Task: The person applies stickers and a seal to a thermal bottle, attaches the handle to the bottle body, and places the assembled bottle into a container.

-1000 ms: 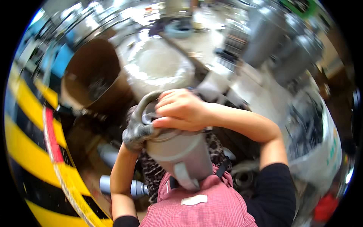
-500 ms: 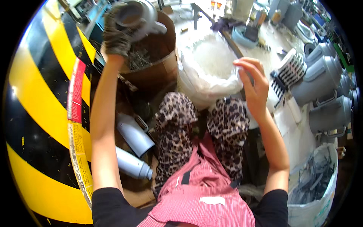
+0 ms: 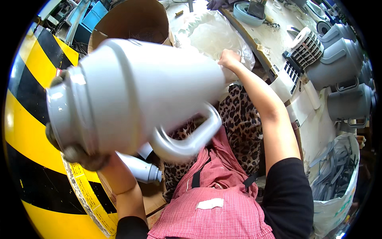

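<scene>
A large, pale grey plastic jug (image 3: 167,79) lies on its side in the air in front of me, its looped handle toward my body. My left hand (image 3: 85,157), in a dark, dirty work glove, is closed round the jug's narrower collar end at the left. My right hand (image 3: 230,59) is bare, its fingers curled together just beyond the jug's wide end, over a white plastic bag (image 3: 244,49). Whatever those fingers hold, if anything, is too small to make out. Below the jug, another grey jug body (image 3: 139,169) lies by my legs.
A deep cardboard drum (image 3: 131,18) stands at the far left, beside a yellow-and-black striped panel (image 3: 36,159). On the worktable at right are a label roll (image 3: 308,46) and several grey jugs (image 3: 346,101). A bag of grey plastic scraps (image 3: 334,175) stands lower right.
My left hand has brought the jug from above the cardboard drum back toward me, turning it sideways. My right hand has moved left and away from me, and its fingers have closed.
</scene>
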{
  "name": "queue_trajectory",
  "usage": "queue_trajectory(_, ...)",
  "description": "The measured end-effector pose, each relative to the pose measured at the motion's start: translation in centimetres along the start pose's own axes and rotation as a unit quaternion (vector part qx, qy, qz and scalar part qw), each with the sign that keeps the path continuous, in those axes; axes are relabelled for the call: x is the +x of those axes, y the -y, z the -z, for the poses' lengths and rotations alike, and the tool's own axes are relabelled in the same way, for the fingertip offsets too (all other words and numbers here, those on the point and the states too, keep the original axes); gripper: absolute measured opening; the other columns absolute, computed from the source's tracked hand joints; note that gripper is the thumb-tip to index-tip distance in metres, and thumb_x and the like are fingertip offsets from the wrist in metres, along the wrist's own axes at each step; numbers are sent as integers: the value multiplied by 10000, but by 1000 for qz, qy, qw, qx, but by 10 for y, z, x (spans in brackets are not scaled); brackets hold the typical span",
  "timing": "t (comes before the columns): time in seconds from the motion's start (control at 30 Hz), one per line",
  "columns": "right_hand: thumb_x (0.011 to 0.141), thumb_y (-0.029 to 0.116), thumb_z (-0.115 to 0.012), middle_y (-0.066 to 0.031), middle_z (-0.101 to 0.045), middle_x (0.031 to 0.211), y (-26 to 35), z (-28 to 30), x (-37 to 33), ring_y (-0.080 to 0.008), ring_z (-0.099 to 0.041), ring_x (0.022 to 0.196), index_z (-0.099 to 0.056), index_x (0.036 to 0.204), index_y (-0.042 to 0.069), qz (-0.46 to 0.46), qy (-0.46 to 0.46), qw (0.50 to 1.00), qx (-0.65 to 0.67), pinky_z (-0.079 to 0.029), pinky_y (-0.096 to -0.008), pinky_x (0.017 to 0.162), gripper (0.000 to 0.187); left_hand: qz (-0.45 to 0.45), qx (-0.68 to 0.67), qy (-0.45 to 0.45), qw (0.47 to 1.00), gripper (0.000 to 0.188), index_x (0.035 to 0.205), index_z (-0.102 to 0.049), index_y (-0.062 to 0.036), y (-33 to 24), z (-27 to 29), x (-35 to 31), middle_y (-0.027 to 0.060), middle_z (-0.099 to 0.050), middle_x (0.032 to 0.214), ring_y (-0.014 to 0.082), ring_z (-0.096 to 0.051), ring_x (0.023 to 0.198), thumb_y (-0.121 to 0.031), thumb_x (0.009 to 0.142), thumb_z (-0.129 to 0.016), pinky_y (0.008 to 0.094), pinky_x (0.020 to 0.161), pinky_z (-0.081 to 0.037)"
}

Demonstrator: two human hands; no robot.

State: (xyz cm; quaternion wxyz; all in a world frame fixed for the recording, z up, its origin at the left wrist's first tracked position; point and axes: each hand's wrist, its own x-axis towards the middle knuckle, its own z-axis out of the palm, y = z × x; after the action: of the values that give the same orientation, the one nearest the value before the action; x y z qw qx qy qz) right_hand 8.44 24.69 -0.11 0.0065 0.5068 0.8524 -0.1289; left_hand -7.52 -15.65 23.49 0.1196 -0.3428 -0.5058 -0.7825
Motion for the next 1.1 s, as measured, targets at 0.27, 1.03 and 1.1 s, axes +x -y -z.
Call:
queue_trajectory(0.27,891,272,-710,-142,-750,928,-27,7,-18,-288,-709,812,-780,1084,92,54,-94,959,263,-538,-383,772,273,-41,17,546,836,418,748,-600,-133,-20,-46,-71,218,-671,1239,404,-589,1260,-433,654,-876,534,1139,-372)
queue_trajectory(1.03,881,159,-790,-55,-690,818,36,187,-291,-156,-658,737,-718,804,2,431,-189,840,270,-514,-282,676,189,-201,169,386,885,446,1175,-692,-60,-73,-30,-100,130,-655,1290,317,-607,1211,-417,910,-721,516,1127,-372)
queue_trajectory(1.1,856,35,-767,-37,-686,913,31,201,-341,-122,-653,763,-696,932,24,462,-28,821,334,-517,-255,682,105,-347,382,343,785,406,1195,-710,-169,-77,-56,-103,12,-659,1319,306,-506,1350,-383,854,-767,521,1207,-254)
